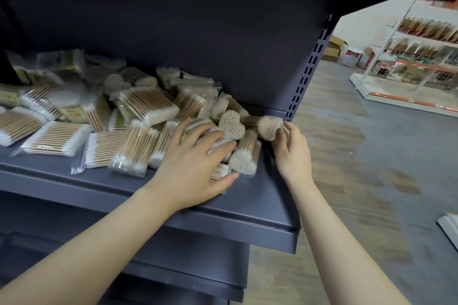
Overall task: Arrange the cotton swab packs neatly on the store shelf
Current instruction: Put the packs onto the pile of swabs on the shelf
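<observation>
Dark grey metal shelf, flat with a lipped front edge, backed by a plain dark panel and a slotted upright at the right corner

Cotton swab packs heaped loosely across the shelf, flat clear bags lying at all angles, round and heart-shaped bundles crowded toward the right end

Left hand spread flat, palm down, fingers splayed over packs near the front edge

Right hand at the shelf's right end, fingertips pinching a round bundle close to the upright

Below, more dark shelves stepping outward

Beyond the right end, worn grey and tan floor, cardboard boxes by a pale wall, white racking hung with brownish packets
</observation>
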`<state>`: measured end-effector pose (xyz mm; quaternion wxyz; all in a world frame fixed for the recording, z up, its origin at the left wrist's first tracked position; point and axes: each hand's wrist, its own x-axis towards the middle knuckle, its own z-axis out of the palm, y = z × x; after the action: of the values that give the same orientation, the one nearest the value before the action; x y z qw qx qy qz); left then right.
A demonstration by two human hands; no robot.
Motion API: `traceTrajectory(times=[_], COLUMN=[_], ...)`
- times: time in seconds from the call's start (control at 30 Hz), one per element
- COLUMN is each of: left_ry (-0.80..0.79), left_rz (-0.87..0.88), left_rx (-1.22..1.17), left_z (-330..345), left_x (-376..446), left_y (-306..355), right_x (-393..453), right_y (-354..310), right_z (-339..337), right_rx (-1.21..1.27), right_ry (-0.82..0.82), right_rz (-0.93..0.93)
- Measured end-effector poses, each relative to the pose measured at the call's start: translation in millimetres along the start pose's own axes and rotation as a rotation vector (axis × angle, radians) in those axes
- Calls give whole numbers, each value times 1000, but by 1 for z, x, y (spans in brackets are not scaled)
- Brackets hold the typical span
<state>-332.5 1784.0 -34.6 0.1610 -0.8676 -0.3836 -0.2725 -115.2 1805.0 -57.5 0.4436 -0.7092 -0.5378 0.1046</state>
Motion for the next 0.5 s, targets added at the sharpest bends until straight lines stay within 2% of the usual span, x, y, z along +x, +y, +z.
traceTrajectory(times=[0.13,0.3,0.5], left_ry=[-79,-63,-62], left_rz=[37,80,140], left_rx=[1,24,-23], left_z=[-1,-1,1], left_x=[-1,2,3], left_y=[-8,-13,-25], right_x=[3,3,-1], right_y=[-3,-17,-29], right_z=[8,23,33], right_rx=[31,182,247], right_ry=[-3,60,151], right_rz=[18,77,122])
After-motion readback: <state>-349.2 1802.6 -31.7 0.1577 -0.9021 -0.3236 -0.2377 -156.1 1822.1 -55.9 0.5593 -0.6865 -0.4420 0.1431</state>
